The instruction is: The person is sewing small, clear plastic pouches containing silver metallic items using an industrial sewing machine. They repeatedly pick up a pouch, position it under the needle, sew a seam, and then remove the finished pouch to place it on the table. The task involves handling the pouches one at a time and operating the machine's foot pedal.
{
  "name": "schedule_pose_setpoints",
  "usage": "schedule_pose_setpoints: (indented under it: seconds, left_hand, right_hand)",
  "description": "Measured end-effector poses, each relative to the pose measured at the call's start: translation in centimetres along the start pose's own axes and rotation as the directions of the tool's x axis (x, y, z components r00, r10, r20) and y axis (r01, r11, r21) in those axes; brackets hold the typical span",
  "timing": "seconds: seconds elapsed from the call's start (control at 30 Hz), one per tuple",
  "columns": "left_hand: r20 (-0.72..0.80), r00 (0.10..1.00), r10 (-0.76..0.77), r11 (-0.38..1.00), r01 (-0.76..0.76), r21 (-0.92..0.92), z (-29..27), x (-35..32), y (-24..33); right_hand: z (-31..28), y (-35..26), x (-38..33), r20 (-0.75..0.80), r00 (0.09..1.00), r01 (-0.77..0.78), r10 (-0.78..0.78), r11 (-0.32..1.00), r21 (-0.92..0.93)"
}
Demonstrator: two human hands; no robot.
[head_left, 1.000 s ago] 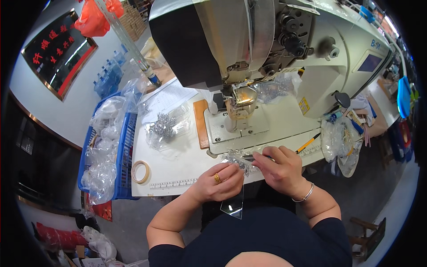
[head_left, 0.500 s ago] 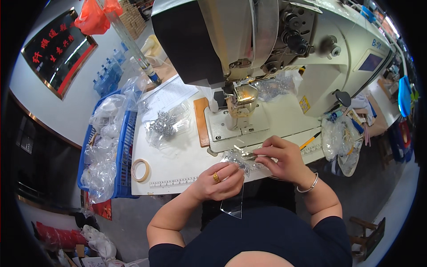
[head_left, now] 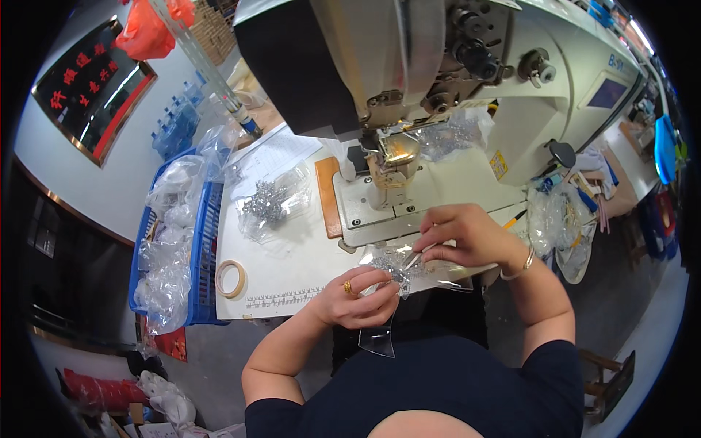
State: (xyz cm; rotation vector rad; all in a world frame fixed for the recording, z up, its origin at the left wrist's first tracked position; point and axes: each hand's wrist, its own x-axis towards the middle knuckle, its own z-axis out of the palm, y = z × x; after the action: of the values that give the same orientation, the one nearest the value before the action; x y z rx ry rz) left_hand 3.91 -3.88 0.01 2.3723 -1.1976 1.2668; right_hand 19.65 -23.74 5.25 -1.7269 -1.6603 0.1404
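Observation:
My left hand (head_left: 358,298), with a gold ring, is closed on a piece of clear plastic film at the table's front edge. A corner of the film (head_left: 377,342) hangs below my fingers. Small glittering silver pieces (head_left: 394,267) lie on the film just beyond my fingertips. My right hand (head_left: 461,235), a bangle at its wrist, pinches slim silvery tweezers (head_left: 417,257). Their tips point down-left at the silver pieces; whether they grip one is too small to tell. More clear film spreads below my right hand.
A sewing machine's metal bed (head_left: 380,219) and head stand just beyond my hands. To the left are a clear bag of silver pieces (head_left: 270,204), a tape roll (head_left: 231,279) and a blue basket (head_left: 204,255) of plastic bags. An orange pen (head_left: 515,219) lies right.
My right hand has risen a little and shifted right, with the tweezers now slanting more steeply. Clear film now shows spread out below it. My left hand stays nearly in place.

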Motion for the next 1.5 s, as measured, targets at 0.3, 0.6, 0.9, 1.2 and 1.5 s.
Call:
schedule_pose_setpoints:
  seconds: [0.3, 0.6, 0.9, 1.2, 1.5]
  left_hand:
    - [-0.191, 0.979, -0.067, 0.979, 0.028, -0.2, 1.3, -1.4, 0.3]
    - [0.137, 0.175, -0.975, 0.012, 0.656, -0.755, 3.9, -1.5, 2.7]
    - [0.636, 0.055, -0.77, -0.618, 0.182, -0.765, 1.5, -1.8, 1.4]
    - [0.57, 0.039, -0.821, -0.544, 0.248, -0.801, 0.5, -2.6, 2.3]
    - [-0.106, 0.589, -0.801, 0.595, 0.803, -0.029, -0.1, -0.6, 5.9]
  right_hand:
    - [0.2, 1.9, 1.4, 0.28, 0.954, -0.053, -0.103, 0.866, 0.498]
    - [3.9, 6.3, -3.4, 0.023, 0.844, -0.252, 0.535, 0.359, 0.898]
    - [11.1, 1.2, -4.4, 0.149, 0.683, -0.03, 0.715, -0.176, 0.984]
    - [11.4, -1.3, -3.4, 0.13, 0.868, 0.004, 0.48, -0.27, 0.963]
    - [12.6, -2.6, -1.3, -0.16, 0.662, 0.027, 0.732, 0.19, 0.981]
